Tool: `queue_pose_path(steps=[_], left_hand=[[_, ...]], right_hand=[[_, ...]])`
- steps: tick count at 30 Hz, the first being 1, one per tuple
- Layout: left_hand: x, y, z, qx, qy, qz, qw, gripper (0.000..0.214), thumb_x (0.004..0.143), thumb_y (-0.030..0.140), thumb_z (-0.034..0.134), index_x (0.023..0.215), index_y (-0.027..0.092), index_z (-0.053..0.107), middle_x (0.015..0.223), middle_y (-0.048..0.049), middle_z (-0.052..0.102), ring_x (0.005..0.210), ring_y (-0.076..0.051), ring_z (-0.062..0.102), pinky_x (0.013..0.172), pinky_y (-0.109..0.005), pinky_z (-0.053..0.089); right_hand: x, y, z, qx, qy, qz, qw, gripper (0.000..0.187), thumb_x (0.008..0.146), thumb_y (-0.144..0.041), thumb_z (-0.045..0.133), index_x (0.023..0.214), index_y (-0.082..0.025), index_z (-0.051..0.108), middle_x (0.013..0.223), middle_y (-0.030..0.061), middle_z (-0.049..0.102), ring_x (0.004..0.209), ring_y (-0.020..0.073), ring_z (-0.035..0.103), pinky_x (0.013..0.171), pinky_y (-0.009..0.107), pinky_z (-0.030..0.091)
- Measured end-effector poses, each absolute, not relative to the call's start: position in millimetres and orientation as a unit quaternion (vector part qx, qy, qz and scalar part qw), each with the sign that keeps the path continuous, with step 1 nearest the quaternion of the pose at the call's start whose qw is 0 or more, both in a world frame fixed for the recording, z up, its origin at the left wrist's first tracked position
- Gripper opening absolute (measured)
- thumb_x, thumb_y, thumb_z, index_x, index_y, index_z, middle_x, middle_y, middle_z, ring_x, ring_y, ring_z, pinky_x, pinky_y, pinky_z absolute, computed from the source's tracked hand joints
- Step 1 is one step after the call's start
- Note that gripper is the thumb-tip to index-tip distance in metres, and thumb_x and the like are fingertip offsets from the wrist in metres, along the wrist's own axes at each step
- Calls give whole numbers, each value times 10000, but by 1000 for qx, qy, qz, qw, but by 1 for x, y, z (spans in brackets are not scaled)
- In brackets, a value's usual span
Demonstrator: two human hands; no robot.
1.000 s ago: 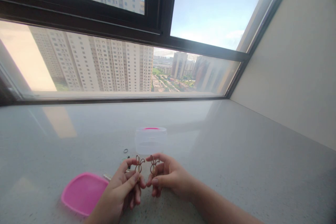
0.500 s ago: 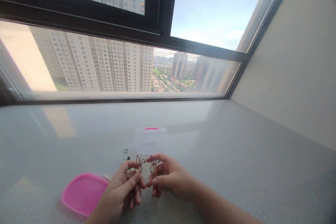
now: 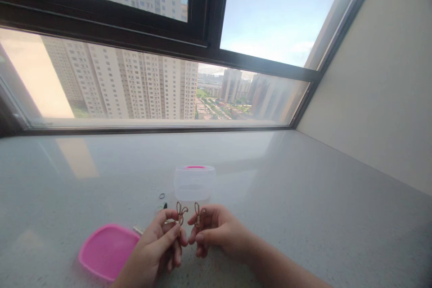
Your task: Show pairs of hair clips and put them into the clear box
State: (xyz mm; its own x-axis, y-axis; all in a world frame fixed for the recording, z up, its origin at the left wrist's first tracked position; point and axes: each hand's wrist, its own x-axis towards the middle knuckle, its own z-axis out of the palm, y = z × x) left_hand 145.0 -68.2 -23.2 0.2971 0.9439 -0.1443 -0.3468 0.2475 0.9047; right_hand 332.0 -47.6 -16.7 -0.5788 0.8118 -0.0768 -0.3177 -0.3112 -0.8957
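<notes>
My left hand [image 3: 162, 240] pinches a small brownish-gold wire piece [image 3: 180, 212] with bent loops like rabbit ears, held upright between thumb and fingers. A matching looped wire piece [image 3: 197, 216] is gripped by my right hand [image 3: 219, 229], just to the right of the first. The two pieces stand side by side with a narrow gap. Both hands are raised over the pale counter [image 3: 286, 216], their lower fingertips almost meeting. The fingers hide the bottom of each piece, so its exact kind is unclear.
A clear plastic box [image 3: 195, 184] with a pink strip on top stands beyond my hands. To the left lies a pink lid or tray [image 3: 104, 252]. A small dark ring [image 3: 162, 196] and partly hidden small items lie behind my left hand. A window [image 3: 168, 85] closes off the back.
My right index finger has curled down from the top of its wire piece. The left hand keeps its grip, and the view has shifted very slightly.
</notes>
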Motion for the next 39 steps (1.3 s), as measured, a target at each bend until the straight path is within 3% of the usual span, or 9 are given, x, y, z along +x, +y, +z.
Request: queue_pose_path(steps=[13, 39], left_hand=[[148, -68, -16, 394, 377, 457, 702, 325, 724, 394, 769, 879, 152, 619, 622, -2, 667, 377, -67, 523, 343, -146, 292], [146, -70, -19, 416, 380, 450, 692, 292, 752, 420, 739, 829, 178, 594, 620, 24, 637, 381, -52, 505, 353, -143, 261]], right_hand=[[334, -48, -18, -270, -459, 766, 360, 367, 614, -206, 855, 925, -86, 700, 778, 92, 729, 511, 137, 655, 490, 246, 517], [333, -49, -14, -279, -461, 767, 349, 393, 668, -288, 829, 973, -82, 689, 784, 90, 721, 502, 126, 647, 471, 226, 497]])
